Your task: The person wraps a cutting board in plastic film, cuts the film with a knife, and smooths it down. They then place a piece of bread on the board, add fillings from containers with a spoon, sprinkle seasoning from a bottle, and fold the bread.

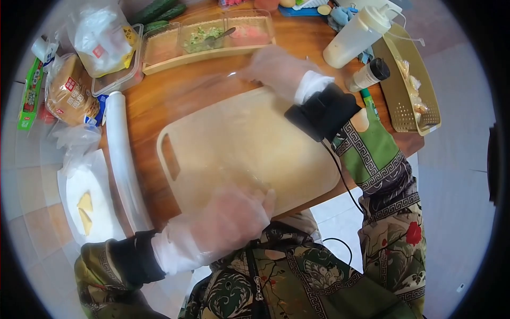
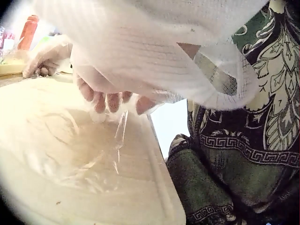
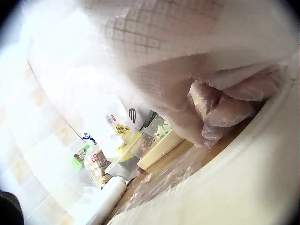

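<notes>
A sheet of clear cling film [image 2: 70, 154] lies wrinkled over the pale cutting board [image 1: 313, 159]. At the board's near edge, my left hand [image 1: 228, 215], in a thin clear plastic glove, pinches the film, which rises in a fold [image 2: 122, 131] to its fingertips. My gloved right hand [image 1: 281, 72] is beyond the board's far edge, its fingers curled on another part of the film [image 3: 164, 176]. From there the film stretches left, past the board over the wooden table [image 1: 143, 106].
Left of the board lies a long white roll [image 1: 125, 154], beside bagged bread [image 1: 69, 90] and paper with yellow pieces [image 1: 85, 212]. Behind stands a divided tray [image 1: 207, 59] of chopped food. A squeeze bottle [image 1: 356, 37], a black-capped shaker [image 1: 367, 74] and a basket [image 1: 401, 106] are at right.
</notes>
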### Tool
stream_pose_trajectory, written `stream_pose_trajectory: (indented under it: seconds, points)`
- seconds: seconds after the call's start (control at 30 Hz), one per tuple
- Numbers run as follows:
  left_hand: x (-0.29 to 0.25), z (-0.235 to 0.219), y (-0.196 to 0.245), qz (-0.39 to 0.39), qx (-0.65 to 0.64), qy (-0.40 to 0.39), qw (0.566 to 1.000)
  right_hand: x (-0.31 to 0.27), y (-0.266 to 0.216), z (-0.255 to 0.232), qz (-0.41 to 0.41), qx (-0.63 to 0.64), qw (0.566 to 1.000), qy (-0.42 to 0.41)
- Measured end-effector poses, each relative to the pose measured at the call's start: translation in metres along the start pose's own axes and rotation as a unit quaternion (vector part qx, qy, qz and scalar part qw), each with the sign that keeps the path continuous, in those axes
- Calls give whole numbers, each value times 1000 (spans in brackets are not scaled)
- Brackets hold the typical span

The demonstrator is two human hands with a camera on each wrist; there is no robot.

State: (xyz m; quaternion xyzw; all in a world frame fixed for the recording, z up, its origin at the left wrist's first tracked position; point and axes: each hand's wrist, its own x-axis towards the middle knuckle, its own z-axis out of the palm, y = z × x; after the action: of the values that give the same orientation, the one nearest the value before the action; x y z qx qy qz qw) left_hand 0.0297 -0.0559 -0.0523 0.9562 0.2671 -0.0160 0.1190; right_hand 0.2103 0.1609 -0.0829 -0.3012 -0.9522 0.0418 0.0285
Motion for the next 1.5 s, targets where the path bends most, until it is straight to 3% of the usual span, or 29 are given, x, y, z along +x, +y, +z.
stream_pose_trajectory:
  seconds: [0.07,0.17,0.3,0.37,0.5,0.6,0.77,0.8,0.87,0.97,1.0,1.03,1.07,1.13,1.27,1.33,1.47,1.5]
  points:
    - [2,0,1,-3,1,4,1000,4,-3,-1,-9,-88,996,-28]
    - [8,-3,5,-35,-23,-52,998,18,8,12,23,-134,988,-79]
    - [10,0,6,-33,-28,-39,998,34,22,32,44,-114,988,-92]
    - [10,0,6,-35,-29,-44,998,34,22,32,67,-55,995,-52]
    - [9,2,5,-23,-39,-41,998,33,14,23,82,-100,987,-96]
    - [10,6,5,-20,-50,-38,998,33,9,16,105,-76,988,-84]
    - [10,2,3,-15,-76,-55,995,38,5,13,253,120,959,-46]
    - [10,1,3,-14,-81,-53,995,34,7,17,251,120,959,-47]
    - [9,2,3,-10,-87,-51,995,23,7,20,146,136,976,89]
    - [1,9,-1,23,-88,2,996,25,6,15,159,79,984,25]
    - [-6,14,-2,-9,-135,37,990,24,9,17,167,78,983,23]
    - [-11,16,-5,-41,-182,70,980,25,15,21,101,4,995,12]
    - [-14,8,-12,-33,-183,67,980,26,21,26,33,-69,997,0]
    - [-17,-13,-24,-24,-96,-23,995,30,26,36,66,-30,997,1]
    - [-9,-14,-21,-74,-58,-30,995,39,25,40,104,-19,994,-32]
    - [-7,4,-23,-7,-174,75,982,50,20,43,140,-13,989,-48]
    - [11,25,-7,0,-119,90,989,52,4,25,244,24,966,-85]
    - [14,40,-8,-15,-330,117,937,54,7,28,243,25,966,-84]
